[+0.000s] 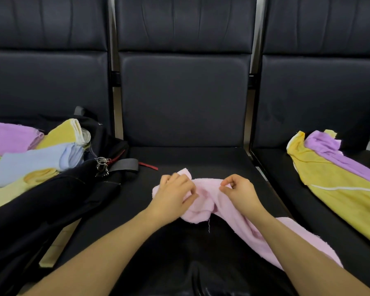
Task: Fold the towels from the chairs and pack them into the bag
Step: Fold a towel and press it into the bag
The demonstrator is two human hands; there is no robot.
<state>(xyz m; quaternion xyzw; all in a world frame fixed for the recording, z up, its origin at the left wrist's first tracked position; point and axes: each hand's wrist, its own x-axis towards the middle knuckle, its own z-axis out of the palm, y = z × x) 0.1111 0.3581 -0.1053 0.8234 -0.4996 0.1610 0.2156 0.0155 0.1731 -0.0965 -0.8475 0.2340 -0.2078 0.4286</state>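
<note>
Both forearms extended forward over the middle chair seat (201, 159), wrists low, hands side by side. Left hand (173, 193) palm down, fingers curled, gripping the bunched upper edge of the pink towel (207, 201). Right hand (239, 189) palm down, thumb and forefinger pinching the same edge just beside the left hand, remaining fingers curled inward. Pink towel crumpled on the middle seat between the hands, its loose end trailing toward the right, under the right forearm.

Black bag (58, 201) lying on the left seat, overlapping the middle seat edge, with a metal key ring (102, 165) and a red strap (147, 166) on it. Folded purple, yellow and blue towels (36, 157) stacked at far left, beside the bag. Unfolded yellow towel (338, 189) with a purple towel (338, 157) draped over it on the right seat.

No legible brand, label or writing in view
</note>
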